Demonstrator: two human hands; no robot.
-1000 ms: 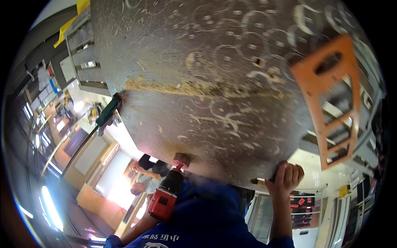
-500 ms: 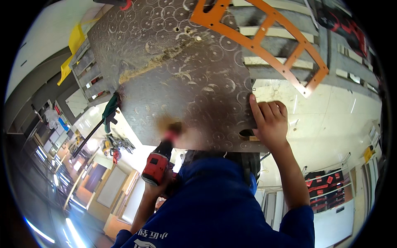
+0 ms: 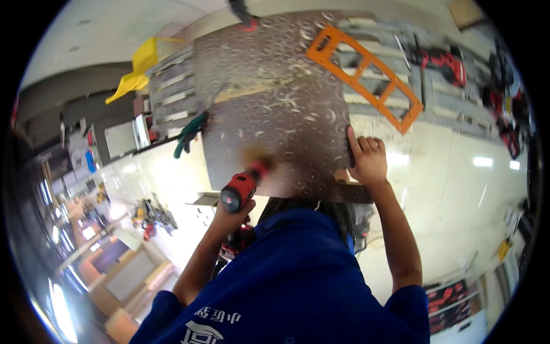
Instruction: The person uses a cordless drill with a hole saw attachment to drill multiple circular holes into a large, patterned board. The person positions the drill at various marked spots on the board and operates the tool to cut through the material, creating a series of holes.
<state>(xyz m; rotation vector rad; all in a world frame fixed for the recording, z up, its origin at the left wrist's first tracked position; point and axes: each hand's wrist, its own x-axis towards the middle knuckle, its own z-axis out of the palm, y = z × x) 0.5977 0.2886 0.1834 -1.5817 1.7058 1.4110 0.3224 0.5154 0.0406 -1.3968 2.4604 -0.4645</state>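
My left hand (image 3: 238, 213) is closed around the grip of a red and black cordless drill (image 3: 238, 190). Its nose points away from me, onto a dark brown board (image 3: 286, 137) covered in ring-shaped marks. A round tan attachment (image 3: 259, 160) at the drill's tip is smeared by motion over the board's near left part. Its exact kind cannot be made out. At the board's right edge, beside an oblong cutout (image 3: 345, 176), my right hand (image 3: 369, 163) is closed on the edge, fingers bent. Pale dust (image 3: 246, 89) streaks the board's far half.
A green clamp (image 3: 189, 135) sits at the board's left edge. An orange frame template (image 3: 356, 92) overlaps the far right corner, above grey slats. A red and black power tool (image 3: 450, 66) lies farther right. Another dark tool (image 3: 243, 14) touches the far edge. Something yellow (image 3: 137, 69) stands far left.
My view has shifted, so the board looks smaller and more of its far side shows. The drill has moved slightly rightward and inward over the board. My right hand keeps its place on the edge.
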